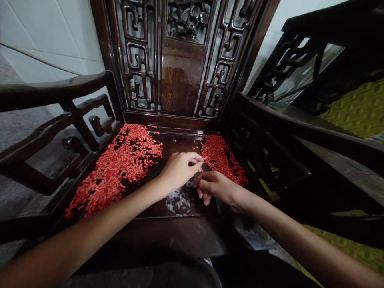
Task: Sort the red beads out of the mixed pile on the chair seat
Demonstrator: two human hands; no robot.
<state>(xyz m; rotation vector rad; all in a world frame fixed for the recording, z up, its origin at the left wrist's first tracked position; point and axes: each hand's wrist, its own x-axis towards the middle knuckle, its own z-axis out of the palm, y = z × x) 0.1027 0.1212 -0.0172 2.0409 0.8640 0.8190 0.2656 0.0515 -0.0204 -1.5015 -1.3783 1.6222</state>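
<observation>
On the dark wooden seat (168,146) of a carved chair lie two spreads of small red pieces. The larger red pile (120,164) covers the left side, and a smaller red pile (220,156) lies at the right. Small clear pieces (180,202) are scattered near the front middle. My left hand (183,168) is over the middle, thumb and forefinger pinched on a small red piece (205,158). Just below and right of it, my right hand (211,186) has its fingers curled together, near the clear pieces; what it holds is too small to make out.
The carved backrest (183,80) rises behind the seat. A left armrest (54,92) and a right armrest (300,124) flank it. Another dark wooden piece (327,32) and a yellow textured surface (357,108) are at the right.
</observation>
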